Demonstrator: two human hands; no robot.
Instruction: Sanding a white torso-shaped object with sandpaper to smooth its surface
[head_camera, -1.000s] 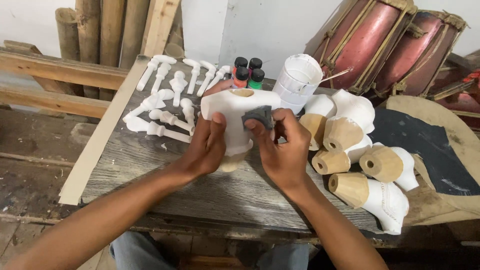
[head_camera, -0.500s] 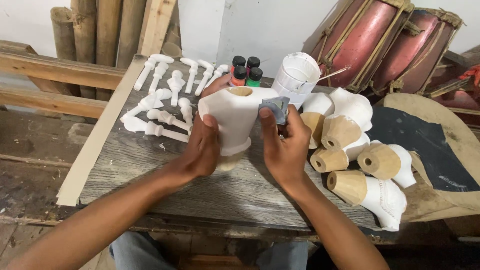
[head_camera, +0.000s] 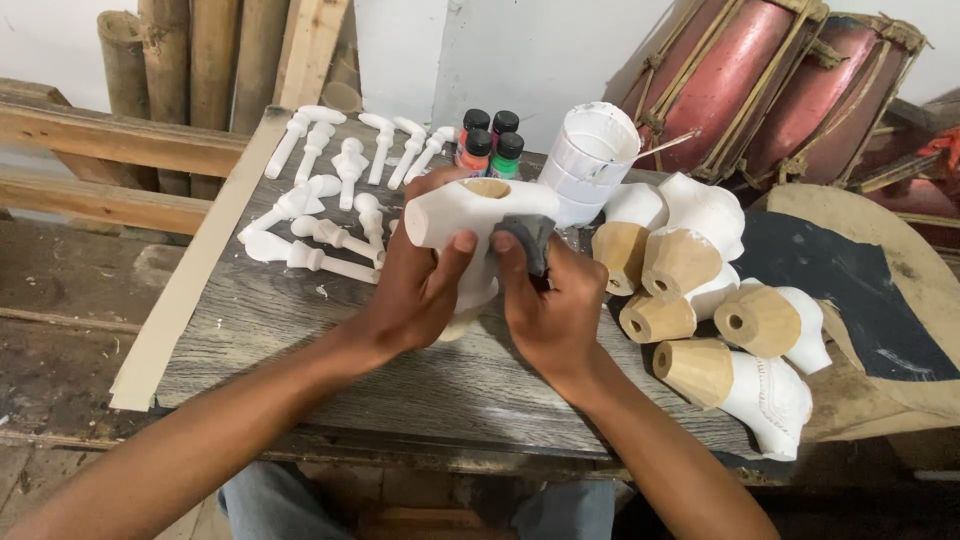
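Note:
My left hand (head_camera: 418, 285) grips a white-painted wooden carved piece (head_camera: 470, 215) with a round hole in its top, held just above the grey wooden table (head_camera: 300, 345). My right hand (head_camera: 548, 300) presses a small dark grey sanding pad (head_camera: 528, 240) against the piece's right side. Both hands are at the middle of the table, touching the piece from either side.
Several white peg-like carvings (head_camera: 325, 210) lie at the table's back left. Small paint bottles (head_camera: 490, 140) and a white paint tub (head_camera: 592, 155) stand behind. Part-painted wooden carvings (head_camera: 700, 290) pile up on the right. Red drums (head_camera: 760, 80) lean at the back right; bamboo poles (head_camera: 170, 60) at back left.
The white piece has been tilted and turned in my left hand. My right hand with the pad slid from the piece's right side down toward its front.

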